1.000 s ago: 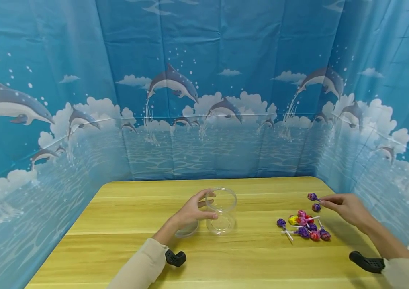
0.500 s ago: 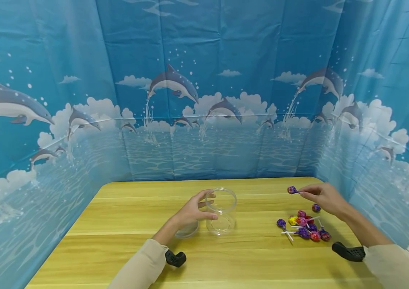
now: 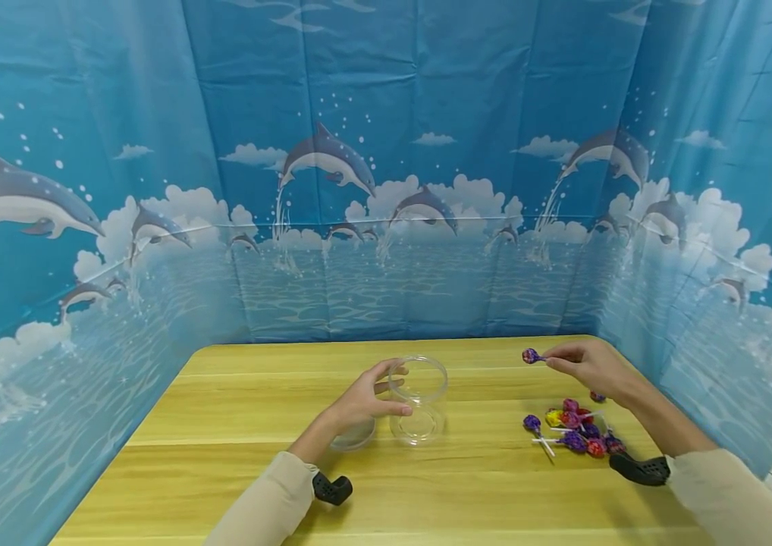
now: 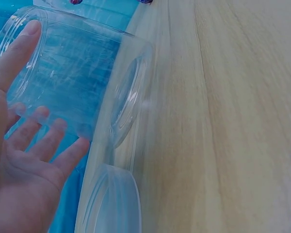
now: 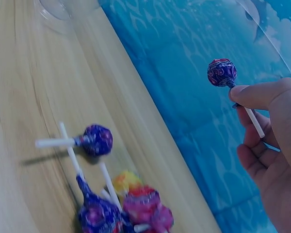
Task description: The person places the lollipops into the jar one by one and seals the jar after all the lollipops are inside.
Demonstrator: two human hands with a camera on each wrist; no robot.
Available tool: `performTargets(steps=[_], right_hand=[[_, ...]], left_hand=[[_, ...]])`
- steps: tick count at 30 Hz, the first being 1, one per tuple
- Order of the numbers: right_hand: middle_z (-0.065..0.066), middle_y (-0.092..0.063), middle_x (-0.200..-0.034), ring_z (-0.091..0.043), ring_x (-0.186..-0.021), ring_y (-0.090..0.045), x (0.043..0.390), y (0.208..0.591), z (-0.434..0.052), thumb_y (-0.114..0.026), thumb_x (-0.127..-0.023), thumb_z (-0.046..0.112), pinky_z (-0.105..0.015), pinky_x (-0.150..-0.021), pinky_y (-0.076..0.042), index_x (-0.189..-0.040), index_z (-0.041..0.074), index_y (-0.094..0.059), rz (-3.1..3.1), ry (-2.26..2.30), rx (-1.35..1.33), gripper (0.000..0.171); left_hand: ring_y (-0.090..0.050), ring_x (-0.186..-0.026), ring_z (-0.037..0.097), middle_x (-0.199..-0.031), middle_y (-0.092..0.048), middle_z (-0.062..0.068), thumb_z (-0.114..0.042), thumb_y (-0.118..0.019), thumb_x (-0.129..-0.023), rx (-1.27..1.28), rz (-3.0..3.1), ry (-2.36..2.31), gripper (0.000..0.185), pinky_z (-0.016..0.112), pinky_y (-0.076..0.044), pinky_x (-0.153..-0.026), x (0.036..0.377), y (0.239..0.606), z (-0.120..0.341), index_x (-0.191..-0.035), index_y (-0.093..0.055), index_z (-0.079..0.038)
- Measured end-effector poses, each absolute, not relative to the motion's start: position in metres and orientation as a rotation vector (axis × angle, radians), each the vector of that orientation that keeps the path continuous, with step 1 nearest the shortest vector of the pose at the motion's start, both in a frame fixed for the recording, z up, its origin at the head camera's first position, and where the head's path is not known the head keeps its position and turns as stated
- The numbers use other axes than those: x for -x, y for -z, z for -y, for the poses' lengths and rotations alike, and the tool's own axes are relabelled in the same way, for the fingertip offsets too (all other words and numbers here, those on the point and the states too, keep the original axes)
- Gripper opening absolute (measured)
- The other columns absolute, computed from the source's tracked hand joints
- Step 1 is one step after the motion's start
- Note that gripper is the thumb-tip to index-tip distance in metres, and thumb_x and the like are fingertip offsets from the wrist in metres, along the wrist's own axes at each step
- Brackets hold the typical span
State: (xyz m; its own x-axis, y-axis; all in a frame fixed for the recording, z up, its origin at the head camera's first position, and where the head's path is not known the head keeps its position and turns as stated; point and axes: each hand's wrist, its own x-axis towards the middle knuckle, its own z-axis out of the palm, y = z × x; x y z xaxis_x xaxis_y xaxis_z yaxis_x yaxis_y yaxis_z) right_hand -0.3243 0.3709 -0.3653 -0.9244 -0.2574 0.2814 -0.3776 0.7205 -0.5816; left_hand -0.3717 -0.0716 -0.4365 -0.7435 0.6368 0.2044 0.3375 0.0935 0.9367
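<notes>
Right hand pinches the stick of a purple-wrapped lollipop, held in the air near the bench's far right corner, above the lollipop pile by the right edge. Left hand curls round the side of the clear plastic jar standing mid-bench, its clear lid lying just beside it.

- Your wooden table carries a clear jar.
- A clear lid lies beside it.
- A lollipop pile sits right.
</notes>
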Motion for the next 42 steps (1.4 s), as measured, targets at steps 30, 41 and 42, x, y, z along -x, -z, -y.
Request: performTargets(steps=[30, 41, 42], right_hand=[[-0.011, -0.075, -0.105, -0.02, -0.087, -0.068, 0.361, 0.343, -0.275, -0.067, -0.103, 0.014, -0.036, -0.073, -0.058, -0.112, 0.002, -0.079, 2.711, -1.044, -0.842, 0.019], [-0.008, -0.076, -0.101, -0.018, -0.076, -0.066, 0.371, 0.33, -0.235, -0.067, -0.102, 0.01, -0.033, -0.065, -0.055, -0.112, 0.0, -0.079, 2.681, -1.018, -1.038, 0.018], [-0.008, -0.076, -0.1, -0.018, -0.075, -0.066, 0.372, 0.331, -0.232, -0.068, -0.102, 0.01, -0.032, -0.064, -0.055, -0.111, -0.001, -0.079, 2.678, -1.016, -1.06, 0.018]], left_hand=[[-0.042, -0.144, 0.032, -0.157, -0.041, 0.015, -0.022, -0.081, -0.093, -0.974, -2.143, -1.694, 0.08, 0.037, -0.052, -0.103, 0.373, 0.438, 0.074, -0.16, -0.038, -0.024], [-0.046, -0.141, 0.028, -0.154, -0.046, 0.005, -0.023, -0.082, -0.093, -0.927, -2.205, -1.68, 0.084, 0.036, -0.051, -0.104, 0.371, 0.435, 0.075, -0.162, -0.035, -0.018], [-0.046, -0.141, 0.028, -0.154, -0.047, 0.005, -0.023, -0.082, -0.093, -0.923, -2.208, -1.682, 0.083, 0.036, -0.051, -0.104, 0.371, 0.435, 0.075, -0.162, -0.035, -0.018]])
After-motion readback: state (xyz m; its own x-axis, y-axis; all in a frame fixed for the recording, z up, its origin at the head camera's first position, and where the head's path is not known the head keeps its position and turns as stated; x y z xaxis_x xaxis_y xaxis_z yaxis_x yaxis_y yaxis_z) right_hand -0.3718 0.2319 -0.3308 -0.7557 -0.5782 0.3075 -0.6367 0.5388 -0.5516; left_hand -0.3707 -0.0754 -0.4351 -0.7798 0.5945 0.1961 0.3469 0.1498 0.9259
